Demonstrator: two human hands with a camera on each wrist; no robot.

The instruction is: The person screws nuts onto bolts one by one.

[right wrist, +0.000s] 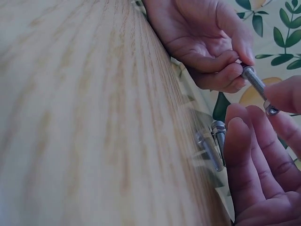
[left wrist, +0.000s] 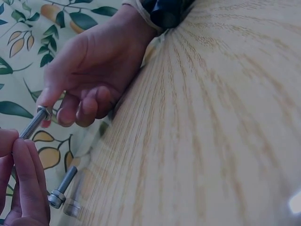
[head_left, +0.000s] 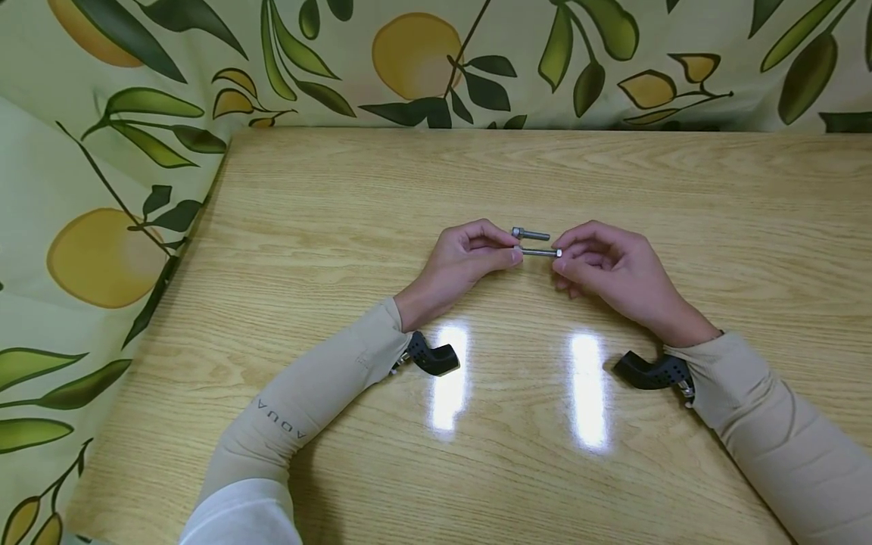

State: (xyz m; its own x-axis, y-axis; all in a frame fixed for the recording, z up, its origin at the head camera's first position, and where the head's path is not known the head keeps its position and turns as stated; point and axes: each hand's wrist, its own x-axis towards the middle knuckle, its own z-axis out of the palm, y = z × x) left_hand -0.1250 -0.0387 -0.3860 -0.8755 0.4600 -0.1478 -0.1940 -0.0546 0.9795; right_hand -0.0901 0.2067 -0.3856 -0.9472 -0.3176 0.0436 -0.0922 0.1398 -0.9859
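Note:
A metal bolt (head_left: pixel 538 252) is held level in the air between both hands. My left hand (head_left: pixel 470 253) pinches its head end between thumb and fingertips, which hide most of the head. At the bolt's other end sits a hex nut (right wrist: pixel 271 108), with the threaded end showing in its hole. My right hand (head_left: pixel 613 272) pinches this nut between thumb and forefinger, its other fingers loosely bent below. Just beyond the held bolt, a second bolt (head_left: pixel 534 235) lies on the table, a nut (left wrist: pixel 59 194) threaded up close to its head.
The wood-grain table (head_left: pixel 327 197) spreads around both hands and reflects two bright strips of light. Cloth (head_left: pixel 490 45) printed with fruit and leaves hangs along the back and left edges. Black wrist cameras (head_left: pixel 436 357) sit below both sleeves.

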